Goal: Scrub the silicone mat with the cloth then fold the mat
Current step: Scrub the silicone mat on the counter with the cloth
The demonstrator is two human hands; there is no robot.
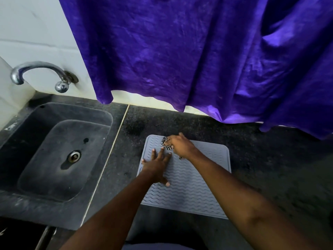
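A grey silicone mat (191, 186) with wavy ridges lies flat on the dark counter. My left hand (158, 165) rests palm down on its left part, fingers spread, pressing it. My right hand (180, 146) is closed on a black-and-white checked cloth (166, 144), bunched up and pressed against the mat's far left corner. Most of the cloth is hidden under that hand.
A dark sink (59, 152) with a drain is set into the counter on the left, under a chrome tap (36, 73). A purple curtain (198, 51) hangs over the counter's back edge. Dark speckled counter (270, 159) stretches to the right.
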